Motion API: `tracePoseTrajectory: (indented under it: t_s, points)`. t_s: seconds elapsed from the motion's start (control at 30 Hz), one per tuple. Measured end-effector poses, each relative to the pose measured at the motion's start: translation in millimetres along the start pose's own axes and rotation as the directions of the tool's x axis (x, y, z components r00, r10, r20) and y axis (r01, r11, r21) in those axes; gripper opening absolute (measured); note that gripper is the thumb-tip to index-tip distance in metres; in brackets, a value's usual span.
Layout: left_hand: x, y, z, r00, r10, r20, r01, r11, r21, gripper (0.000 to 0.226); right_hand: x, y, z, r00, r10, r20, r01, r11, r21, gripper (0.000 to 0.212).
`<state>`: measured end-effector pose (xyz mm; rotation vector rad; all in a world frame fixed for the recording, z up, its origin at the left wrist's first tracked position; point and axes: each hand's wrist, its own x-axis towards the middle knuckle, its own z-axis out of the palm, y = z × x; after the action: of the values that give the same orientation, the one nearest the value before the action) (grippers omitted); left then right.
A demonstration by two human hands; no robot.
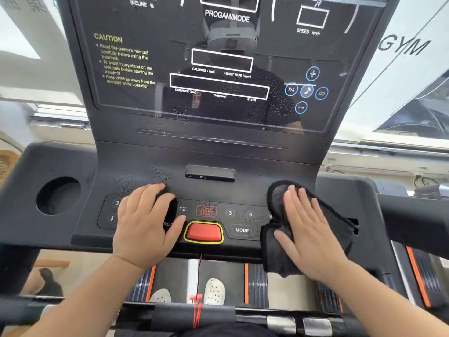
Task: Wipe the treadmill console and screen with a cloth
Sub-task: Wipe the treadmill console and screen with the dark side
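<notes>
The black treadmill console [209, 154] fills the view, and its glossy screen [218, 69] rises behind it. Water droplets speckle the screen's lower part and the console near my left fingers. My right hand [308, 229] lies flat, fingers spread, pressing a black cloth [279, 251] onto the right side of the button panel. The cloth hangs over the console's front edge. My left hand [145, 224] rests on the left of the panel, fingers curled over a smooth black object [168, 210]; I cannot tell what it is.
A red stop button [203, 232] with a yellow rim sits between my hands, and a red safety cord [198, 288] hangs below it. A round cup holder [58, 195] is at the left. A port block [210, 173] sits mid-console. The belt and my white shoes [213, 291] show below.
</notes>
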<state>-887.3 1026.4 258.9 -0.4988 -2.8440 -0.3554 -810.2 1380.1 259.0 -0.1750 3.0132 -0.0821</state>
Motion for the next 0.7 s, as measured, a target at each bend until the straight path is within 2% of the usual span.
tracePoseTrajectory:
  t_s: [0.1, 0.2, 0.27, 0.33, 0.43, 0.5, 0.6, 0.7]
  points:
    - [-0.4, -0.2, -1.0, 1.0, -0.004, 0.01, 0.004, 1.0, -0.002, 0.049, 29.5, -8.6, -5.2, 0.972, 0.236, -0.012, -0.236, 0.971, 0.035, 0.091]
    - [0.0, 0.3, -1.7, 1.0, -0.011, 0.026, 0.011, 1.0, 0.002, 0.049, 51.1, -38.2, -10.6, 0.959, 0.283, -0.014, -0.283, 0.959, 0.019, 0.101]
    - [-0.4, 0.7, -1.7, 0.999, -0.013, 0.03, 0.013, 1.0, 0.001, 0.048, 52.4, -57.7, -10.9, 0.98, 0.198, 0.002, -0.198, 0.98, -0.023, 0.097]
    - [-0.7, 1.1, -1.8, 1.0, -0.012, 0.029, 0.012, 1.0, -0.001, 0.048, 42.0, -69.9, -7.9, 0.999, 0.034, 0.03, -0.033, 0.999, -0.032, 0.088]
    - [0.1, 1.2, -1.9, 1.0, -0.009, 0.01, 0.009, 1.0, -0.008, 0.048, 13.0, -64.7, -1.3, 0.977, -0.203, 0.07, 0.209, 0.974, -0.083, 0.078]
    - [0.4, 1.1, -1.9, 1.0, -0.004, -0.001, 0.004, 1.0, -0.009, 0.048, 3.4, -44.7, -1.0, 0.968, -0.24, 0.072, 0.247, 0.962, -0.114, 0.077]
    - [0.3, 0.8, -2.3, 1.0, -0.002, 0.008, 0.002, 1.0, -0.005, 0.049, 17.1, -12.1, -5.5, 0.995, -0.094, 0.037, 0.097, 0.991, -0.09, 0.077]
    - [-0.6, -0.3, -2.4, 1.0, 0.0, 0.008, 0.0, 1.0, 0.001, 0.049, 44.6, -15.7, -9.5, 0.998, 0.059, -0.016, -0.06, 0.997, -0.056, 0.083]
